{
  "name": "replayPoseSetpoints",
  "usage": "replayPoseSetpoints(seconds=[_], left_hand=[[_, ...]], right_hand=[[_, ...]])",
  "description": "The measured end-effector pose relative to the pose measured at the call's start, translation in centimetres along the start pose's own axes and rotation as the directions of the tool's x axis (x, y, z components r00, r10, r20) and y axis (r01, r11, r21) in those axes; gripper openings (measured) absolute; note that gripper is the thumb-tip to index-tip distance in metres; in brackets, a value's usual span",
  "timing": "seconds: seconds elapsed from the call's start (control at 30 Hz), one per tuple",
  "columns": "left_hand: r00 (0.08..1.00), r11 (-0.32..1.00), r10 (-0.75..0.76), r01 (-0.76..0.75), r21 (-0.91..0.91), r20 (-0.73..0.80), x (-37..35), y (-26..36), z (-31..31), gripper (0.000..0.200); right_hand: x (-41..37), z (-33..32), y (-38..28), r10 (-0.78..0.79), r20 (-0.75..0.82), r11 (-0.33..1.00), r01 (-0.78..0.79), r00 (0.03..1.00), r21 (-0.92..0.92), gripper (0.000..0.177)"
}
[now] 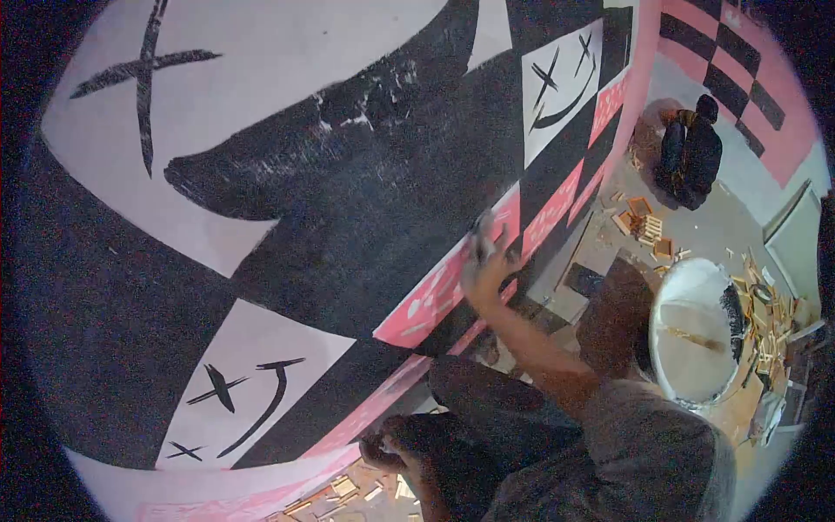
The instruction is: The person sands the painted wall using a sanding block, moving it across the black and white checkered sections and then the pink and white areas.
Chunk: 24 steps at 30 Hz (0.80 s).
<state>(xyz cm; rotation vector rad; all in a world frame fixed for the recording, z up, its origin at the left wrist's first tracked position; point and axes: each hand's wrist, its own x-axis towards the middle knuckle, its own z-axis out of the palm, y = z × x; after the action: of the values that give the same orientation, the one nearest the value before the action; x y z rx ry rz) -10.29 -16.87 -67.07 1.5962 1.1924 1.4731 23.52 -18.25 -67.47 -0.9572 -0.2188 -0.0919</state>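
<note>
My right hand (487,268) is raised at the painted wall (374,217), over a pink patch (435,291) with white marks. Its fingers are bent around something slim and greyish that blur keeps me from naming. Lower down, my left hand (389,451) is closed near my dark-clothed leg (487,396). A small pale spot shows at its fingers, too dim to make out. Around both hands the wall carries black, white and pink checks. Black crossed eyes and a curved smile mark one white check (252,383); a similar face (561,78) is higher up.
A large white paint bucket (696,374), dark-smeared at its rim, stands at my right with a stick (691,337) across it. Wooden pieces (648,228) litter the floor. Another person in dark clothes (691,157) is low down by the far wall.
</note>
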Motion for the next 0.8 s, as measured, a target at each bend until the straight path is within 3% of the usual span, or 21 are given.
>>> replayPoseSetpoints(seconds=[0.03, 0.07, 0.1, 0.13, 0.17, 0.23, 0.27, 0.33, 0.4, 0.43, 0.53, 0.6, 0.7, 0.73, 0.77, 0.8], left_hand=[[0.999, 0.997, 0.035, -0.034, 0.074, -0.013, -0.2, -1.3, -0.5, 0.060], [0.999, 0.998, -0.033, 0.032, -0.050, -0.014, -0.3, -4.3, -1.1, 0.058], [0.995, 0.979, -0.097, 0.095, -0.179, -0.007, 0.0, -8.3, -1.8, 0.057], [0.997, 0.978, -0.072, 0.070, -0.194, -0.003, 0.1, -8.4, -1.5, 0.057], [0.999, 0.977, -0.047, 0.046, -0.210, 0.001, 0.3, -8.4, -1.2, 0.057], [0.984, 0.984, 0.178, -0.178, -0.002, 0.010, 0.8, -2.7, 0.0, 0.058], [0.980, 0.981, 0.196, -0.196, -0.011, -0.030, 1.1, -3.5, 0.0, 0.059], [0.983, 0.985, 0.172, -0.173, -0.025, -0.061, 0.8, -4.3, -0.5, 0.059], [0.987, 0.989, 0.144, -0.146, -0.037, -0.066, 0.5, -4.4, -0.7, 0.059], [0.989, 0.990, 0.133, -0.136, -0.038, -0.067, 0.5, -4.3, -0.8, 0.059], [0.990, 0.991, 0.122, -0.126, -0.053, -0.067, 0.4, -4.3, -1.0, 0.060], [0.992, 0.990, 0.114, -0.118, -0.072, -0.061, 0.4, -4.2, -0.7, 0.060], [0.993, 0.992, 0.100, -0.104, -0.070, -0.062, 0.2, -4.1, -1.0, 0.061], [0.993, 0.992, 0.097, -0.101, -0.070, -0.061, 0.1, -3.9, -0.9, 0.061], [0.994, 0.992, 0.091, -0.096, -0.078, -0.060, 0.1, -3.9, -0.7, 0.061], [0.995, 0.993, 0.084, -0.089, -0.083, -0.057, 0.3, -3.8, -0.5, 0.061]], right_hand=[[0.4, 0.3, -1.7, -0.039, -0.034, 0.772, 0.008, 0.999, -0.636, 0.073], [0.8, 0.6, -3.5, -0.077, -0.068, 0.395, -0.032, 0.995, -0.918, 0.076], [-0.5, 2.1, -3.9, -0.144, -0.021, 0.347, 0.031, 0.989, -0.937, 0.076], [-1.8, 3.1, -4.3, -0.213, 0.025, 0.298, 0.089, 0.977, -0.951, 0.076], [-3.7, 3.3, -4.8, -0.180, 0.120, 0.382, 0.181, 0.976, -0.906, 0.077], [-2.9, 1.8, -4.3, -0.246, 0.212, 0.303, 0.283, 0.946, -0.910, 0.077], [-2.5, 1.2, -3.1, -0.270, 0.259, 0.264, 0.330, 0.927, -0.906, 0.076], [-1.6, 1.1, 1.1, -0.339, 0.089, 0.727, 0.321, 0.937, -0.607, 0.076], [-2.8, 3.1, -4.4, -0.256, 0.062, 0.369, 0.157, 0.965, -0.916, 0.075], [-3.1, 2.4, -1.5, -0.305, 0.077, 0.265, 0.163, 0.949, -0.950, 0.074], [-4.5, 5.4, -3.0, -0.404, 0.010, 0.506, 0.232, 0.915, -0.831, 0.068], [-2.8, 4.5, -3.1, -0.199, -0.182, 0.590, -0.031, 0.963, -0.807, 0.064], [0.2, 2.4, -3.5, 0.199, -0.253, 0.551, -0.322, 0.947, -0.770, 0.058], [-0.2, 2.6, -2.5, -0.045, -0.219, 0.649, -0.138, 0.975, -0.748, 0.055], [-0.5, 2.8, -1.7, -0.286, -0.171, 0.672, 0.070, 0.943, -0.737, 0.052], [-1.1, 2.5, -2.2, -0.351, -0.082, 0.657, 0.183, 0.933, -0.731, 0.051]])
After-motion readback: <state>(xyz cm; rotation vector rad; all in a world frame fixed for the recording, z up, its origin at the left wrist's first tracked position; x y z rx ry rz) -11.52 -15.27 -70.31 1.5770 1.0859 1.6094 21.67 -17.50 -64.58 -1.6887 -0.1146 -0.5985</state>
